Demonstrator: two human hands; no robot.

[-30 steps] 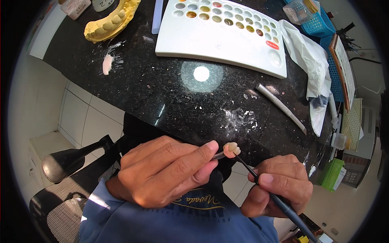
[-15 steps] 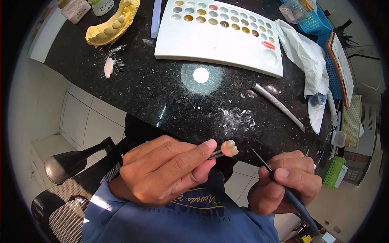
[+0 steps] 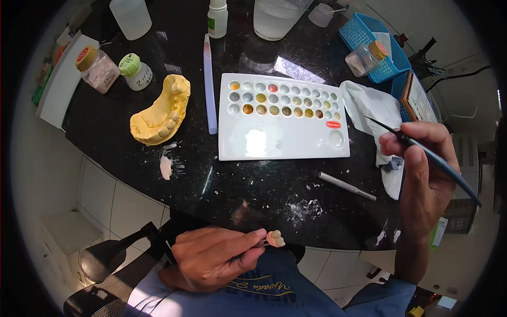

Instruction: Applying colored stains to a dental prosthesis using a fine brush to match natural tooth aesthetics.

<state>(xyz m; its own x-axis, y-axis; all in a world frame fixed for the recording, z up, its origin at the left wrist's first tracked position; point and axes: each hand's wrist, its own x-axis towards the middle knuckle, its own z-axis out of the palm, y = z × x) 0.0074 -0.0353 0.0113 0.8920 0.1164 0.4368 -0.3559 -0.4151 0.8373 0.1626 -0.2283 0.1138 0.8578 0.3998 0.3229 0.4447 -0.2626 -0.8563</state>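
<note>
Currently, the small tooth-shaped piece [image 3: 275, 239] is held on a thin holder [image 3: 262, 243] pinched in the left grip [image 3: 216, 259], just right of its fingertips, by the near edge of the table [image 3: 253, 182]. A brush [image 3: 439, 160] is clasped by the right grip [image 3: 430, 169], well apart, its tip slanted up-left over white tissue [image 3: 362, 103]. Ivory, rounded lobes are backed with pink.

Your dark worktop [image 3: 248, 190] receives moderate daylight-like illumination. Glare whitens the near left part of your glossy palette [image 3: 301, 145], and a second bright reflection lies on the stone beyond its far edge. Hard light bleaches a patch of your near left sleeve [image 3: 148, 291]. Your left hand [image 3: 211, 259] appears reasonably sharp. Straight edges bow outward toward a blackened circular rim, where detail softens.
</note>
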